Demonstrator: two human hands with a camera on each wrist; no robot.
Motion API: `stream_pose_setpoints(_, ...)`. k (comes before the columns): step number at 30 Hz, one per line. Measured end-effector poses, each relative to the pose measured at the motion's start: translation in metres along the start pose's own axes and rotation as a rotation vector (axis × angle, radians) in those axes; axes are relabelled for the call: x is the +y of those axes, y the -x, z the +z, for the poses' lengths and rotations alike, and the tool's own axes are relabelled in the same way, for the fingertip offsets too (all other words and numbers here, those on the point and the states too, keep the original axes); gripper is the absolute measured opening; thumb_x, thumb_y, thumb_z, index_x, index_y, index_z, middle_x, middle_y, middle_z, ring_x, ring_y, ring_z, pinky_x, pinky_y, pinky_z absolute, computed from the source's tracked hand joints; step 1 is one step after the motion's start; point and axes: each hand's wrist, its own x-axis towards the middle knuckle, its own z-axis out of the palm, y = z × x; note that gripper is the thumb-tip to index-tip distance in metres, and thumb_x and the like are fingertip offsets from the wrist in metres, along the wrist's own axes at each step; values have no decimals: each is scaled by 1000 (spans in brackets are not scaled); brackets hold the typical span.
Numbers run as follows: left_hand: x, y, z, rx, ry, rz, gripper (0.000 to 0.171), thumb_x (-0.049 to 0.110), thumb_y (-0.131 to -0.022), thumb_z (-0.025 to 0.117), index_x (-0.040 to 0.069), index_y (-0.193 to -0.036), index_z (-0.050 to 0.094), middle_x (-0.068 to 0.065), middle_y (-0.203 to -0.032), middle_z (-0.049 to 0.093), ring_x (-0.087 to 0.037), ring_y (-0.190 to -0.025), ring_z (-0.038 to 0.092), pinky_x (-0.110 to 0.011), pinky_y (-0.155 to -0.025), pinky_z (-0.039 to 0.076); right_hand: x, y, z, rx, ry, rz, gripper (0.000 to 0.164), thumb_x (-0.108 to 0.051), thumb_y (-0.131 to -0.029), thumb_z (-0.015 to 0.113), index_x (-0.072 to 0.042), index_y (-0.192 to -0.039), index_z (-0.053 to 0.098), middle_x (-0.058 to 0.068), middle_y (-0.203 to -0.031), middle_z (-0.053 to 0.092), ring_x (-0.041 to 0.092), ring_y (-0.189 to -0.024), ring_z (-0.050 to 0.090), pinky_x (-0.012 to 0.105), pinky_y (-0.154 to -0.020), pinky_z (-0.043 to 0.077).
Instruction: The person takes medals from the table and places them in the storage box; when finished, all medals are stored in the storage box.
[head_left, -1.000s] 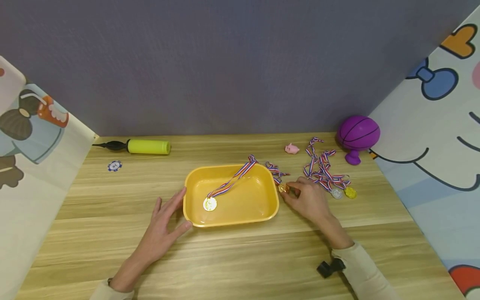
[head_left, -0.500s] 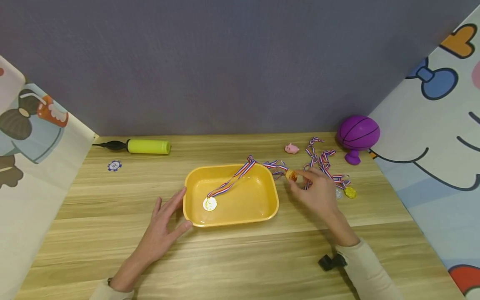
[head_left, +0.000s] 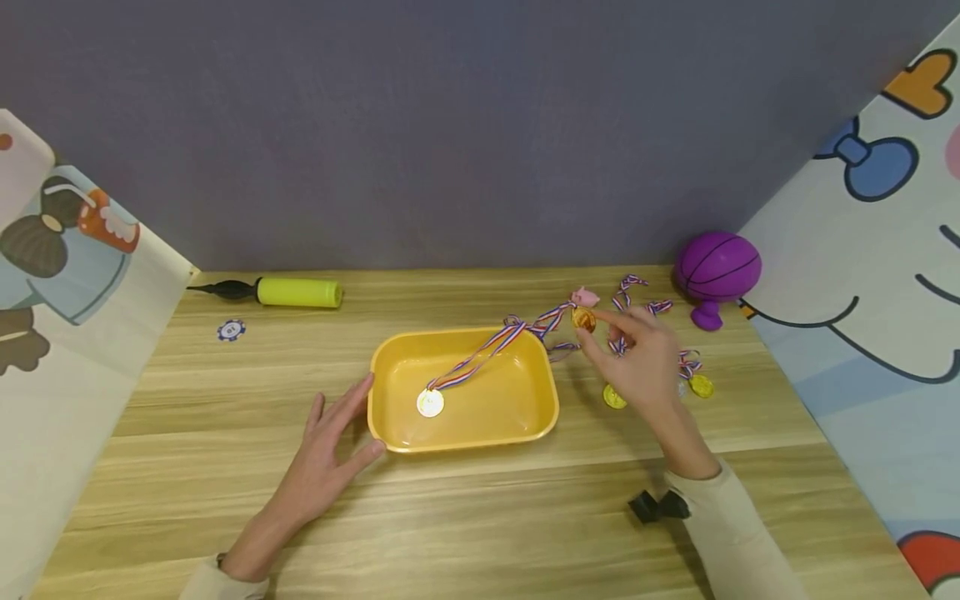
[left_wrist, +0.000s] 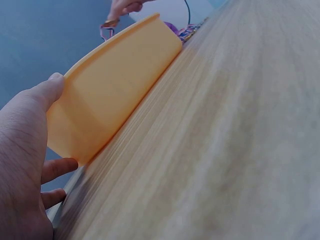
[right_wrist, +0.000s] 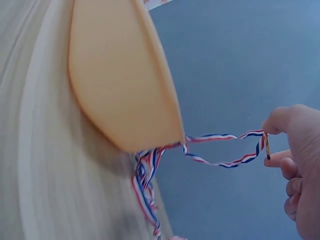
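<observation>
1. Gold-coloured medal, raised above the table at the yellow tray's 2 o'clock (12 being the far wall); any lettering on it is too small to read; its red, white and blue ribbon loops back to the tray's rim.
2. Right hand, at the medal's 4 o'clock, pinches it by the edge between thumb and finger.
3. Yellow tray stands on the wooden table; inside, towards 8 o'clock, lies another medal, its ribbon crossing the rim at 1 o'clock.
4. Left hand, at the tray's 8 o'clock, rests against its side with fingers extended, gripping nothing.
5. Pink pig, at the held medal's 12 o'clock; two gold medals at the tray's 3 o'clock, among ribbons partly hidden by the right hand.
6. Purple basketball-patterned ball, farther out at 2 o'clock; lime pump at 10; blue-and-white chip, between 9 and 10, seemingly marked "10".
</observation>
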Motion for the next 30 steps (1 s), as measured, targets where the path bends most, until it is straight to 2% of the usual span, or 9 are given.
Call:
stream_pose_setpoints(5,1,-1,0,-4,4,-1,90,27,-102,80,28,-177,31,-14,-171,49,-50,-158,40,-70,-135,-5,-13,-7,2,31,-51,-19,25,-16,-83,91,1,-100,88,9,-69,55,7,-61,36,18,-57,26)
stream_pose_setpoints(10,0,0,0,-2,-2,-2,90,27,-102,80,28,-177,30,-14,-171,50,-50,-158,40,-71,-134,-5,-25,-10,5,40,-62,-41,27,-18,-82,92,0,-101,88,7,-68,55,11,-60,36,19,-58,24)
stream_pose_setpoints(17,0,-1,0,5,-2,7,89,29,-102,80,27,-177,31,-13,-171,50,-50,-158,41,-72,-134,-4,-36,-5,13,6,-77,-75,29,-17,-81,93,0,-105,88,5,-69,57,17,-59,38,18,-58,24)
stream_pose_setpoints(23,0,-1,0,5,-1,7,89,29,-102,80,27,-177,31,-13,-171,49,-50,-158,40,-72,-134,-4,-43,0,22,-17,-83,-125,29,-16,-81,93,-1,-105,88,3,-70,57,13,-62,39,21,-58,26)
stream_pose_setpoints(30,0,0,0,1,-6,1,90,30,-102,80,28,-177,31,-14,-170,51,-50,-159,40,-71,-134,-5,-54,8,31,-76,-34,-163,30,-20,-81,94,-5,-106,89,4,-72,61,11,-61,47,19,-53,30)
